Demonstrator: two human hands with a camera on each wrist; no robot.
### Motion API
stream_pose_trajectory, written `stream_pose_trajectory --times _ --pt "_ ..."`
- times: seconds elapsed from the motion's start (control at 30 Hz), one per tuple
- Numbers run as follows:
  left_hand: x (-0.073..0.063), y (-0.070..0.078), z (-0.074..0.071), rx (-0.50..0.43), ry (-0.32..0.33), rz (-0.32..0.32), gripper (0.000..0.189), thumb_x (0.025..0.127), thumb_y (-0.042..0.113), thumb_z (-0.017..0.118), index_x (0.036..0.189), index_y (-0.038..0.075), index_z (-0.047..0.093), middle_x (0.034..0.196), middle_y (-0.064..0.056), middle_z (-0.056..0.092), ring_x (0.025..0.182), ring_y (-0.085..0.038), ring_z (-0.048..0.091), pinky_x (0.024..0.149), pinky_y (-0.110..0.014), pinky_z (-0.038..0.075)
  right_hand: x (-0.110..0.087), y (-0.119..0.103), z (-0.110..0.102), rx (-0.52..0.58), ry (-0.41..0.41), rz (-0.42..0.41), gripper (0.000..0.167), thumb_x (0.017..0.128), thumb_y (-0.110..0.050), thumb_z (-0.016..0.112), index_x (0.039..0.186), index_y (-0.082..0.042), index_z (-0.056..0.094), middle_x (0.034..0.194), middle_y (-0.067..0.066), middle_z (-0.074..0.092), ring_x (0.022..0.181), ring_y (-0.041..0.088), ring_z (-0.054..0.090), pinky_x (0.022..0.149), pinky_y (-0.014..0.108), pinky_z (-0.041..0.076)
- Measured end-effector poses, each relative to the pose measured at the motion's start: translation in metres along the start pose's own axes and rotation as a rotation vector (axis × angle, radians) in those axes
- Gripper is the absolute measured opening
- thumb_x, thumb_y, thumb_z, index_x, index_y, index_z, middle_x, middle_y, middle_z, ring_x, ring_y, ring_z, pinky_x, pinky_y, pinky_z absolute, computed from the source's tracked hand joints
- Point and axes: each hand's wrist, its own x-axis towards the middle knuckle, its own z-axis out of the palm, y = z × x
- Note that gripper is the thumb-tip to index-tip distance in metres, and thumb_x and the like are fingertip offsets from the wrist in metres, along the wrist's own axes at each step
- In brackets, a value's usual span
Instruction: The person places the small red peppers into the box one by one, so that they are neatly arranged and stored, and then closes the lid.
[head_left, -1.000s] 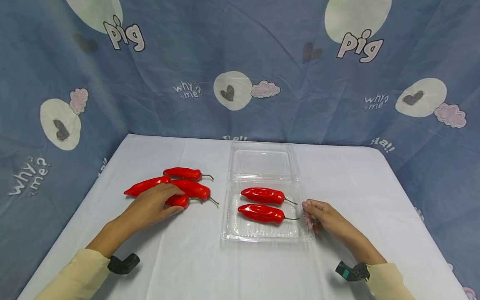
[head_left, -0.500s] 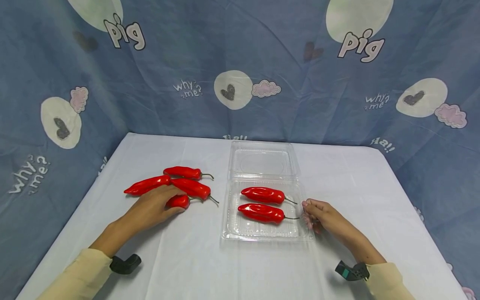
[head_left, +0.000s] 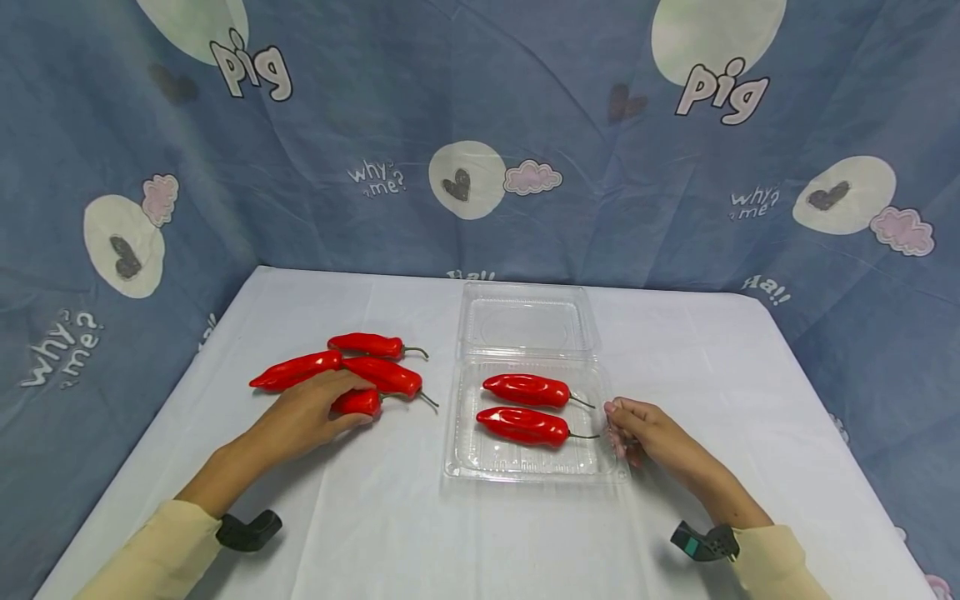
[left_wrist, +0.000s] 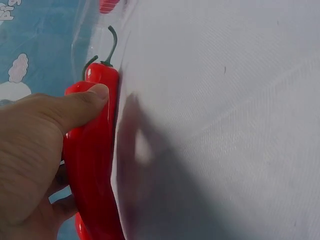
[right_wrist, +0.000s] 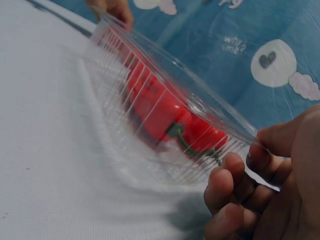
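L hand (head_left: 300,417) grips red pepper (left_wrist: 91,160) btwn thumb & fingers, stem end just past thumb tip; R hand (head_left: 651,432) pinches clear box (head_left: 517,468) at R rim.

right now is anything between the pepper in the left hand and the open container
Only the stem of the neighbouring pepper juts across the straight path from the held pepper to the container; the lid lies open at the far side.
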Motion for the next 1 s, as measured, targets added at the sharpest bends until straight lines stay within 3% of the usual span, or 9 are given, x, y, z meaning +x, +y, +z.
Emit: stream_pose_trajectory --times 0.4,0.6,1.0 --pt "0.001 0.014 -0.005 -0.044 -0.003 -0.010 0.053 0.078 0.033 0.088 0.126 0.024 0.067 0.124 0.001 0.067 0.119 -0.023 0.060 0.099 -0.051 0.051 -0.001 -0.001 0.000 0.001 0.004 -0.003 0.042 0.108 -0.032 0.045 0.092 0.008 0.047 0.073 0.003 0.053 0.060 0.014 0.047 0.051 0.027 0.043" --pt "0.001 0.023 -0.009 -0.056 -0.008 -0.023 0.056 0.077 0.032 0.089 0.127 0.025 0.066 0.127 0.000 0.066 0.120 -0.023 0.059 0.098 -0.052 0.052 0.000 0.000 0.000 0.012 0.005 -0.001 0.044 0.108 -0.031 0.046 0.091 0.010 0.041 0.072 0.002 0.052 0.060 0.013 0.048 0.051 0.026 0.043" --pt "0.003 0.035 -0.012 -0.127 0.025 0.054 0.053 0.076 0.028 0.090 0.124 0.028 0.068 0.122 0.007 0.067 0.114 -0.016 0.061 0.098 -0.045 0.053 0.001 0.001 -0.001 0.008 -0.005 -0.015 0.045 0.109 -0.030 0.045 0.092 0.011 0.042 0.071 0.002 0.054 0.060 0.012 0.048 0.051 0.025 0.043"
